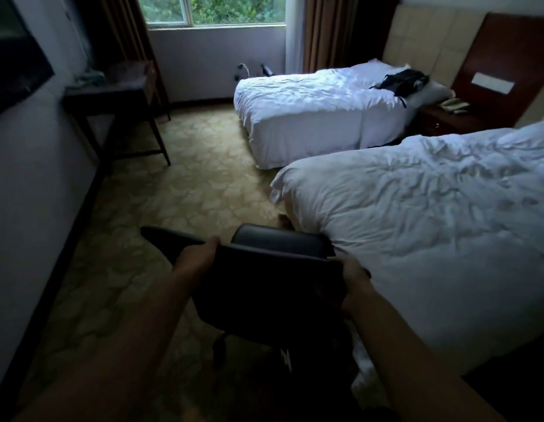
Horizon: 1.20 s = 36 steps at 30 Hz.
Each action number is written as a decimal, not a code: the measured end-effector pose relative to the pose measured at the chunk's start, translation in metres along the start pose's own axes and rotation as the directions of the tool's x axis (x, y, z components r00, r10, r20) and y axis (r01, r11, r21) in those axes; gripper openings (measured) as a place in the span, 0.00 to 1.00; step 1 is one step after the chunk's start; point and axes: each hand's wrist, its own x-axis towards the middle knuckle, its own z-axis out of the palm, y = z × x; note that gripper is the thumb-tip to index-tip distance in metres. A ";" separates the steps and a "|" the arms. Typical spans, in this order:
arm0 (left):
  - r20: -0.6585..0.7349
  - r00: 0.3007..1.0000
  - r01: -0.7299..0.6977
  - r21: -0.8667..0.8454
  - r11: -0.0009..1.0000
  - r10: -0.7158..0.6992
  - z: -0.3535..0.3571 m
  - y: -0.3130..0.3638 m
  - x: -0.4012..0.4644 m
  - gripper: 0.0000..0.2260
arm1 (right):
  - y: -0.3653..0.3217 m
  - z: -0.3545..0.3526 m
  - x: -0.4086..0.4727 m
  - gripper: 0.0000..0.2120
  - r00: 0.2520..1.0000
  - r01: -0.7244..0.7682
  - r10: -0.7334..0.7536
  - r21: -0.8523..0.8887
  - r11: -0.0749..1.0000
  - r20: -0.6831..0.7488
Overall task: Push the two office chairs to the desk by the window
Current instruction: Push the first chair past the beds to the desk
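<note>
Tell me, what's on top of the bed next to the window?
A black bag lies on the far bed, against a white pillow. A rumpled white cover hides whatever is under it.

The office chair (273, 269) at six o'clock is black, with a dull grey sheen on its padded top. The carpet (185, 190) shows a pale yellow-green leaf pattern, and both beds, the near bed (432, 226) at three o'clock and the far bed (310, 117) at one o'clock, are plain white. At eleven o'clock the desk (112, 95) is dark brown, brown curtains (322, 32) flank green foliage in the window (212, 10), and a black bag (401, 79) lies on the far bed.
</note>
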 end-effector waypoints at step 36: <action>0.289 0.913 -0.408 0.657 0.634 0.288 0.030 -0.021 -0.030 0.06 | 0.036 -0.024 -0.032 0.17 0.563 0.356 -0.700 -0.894 -0.273 0.439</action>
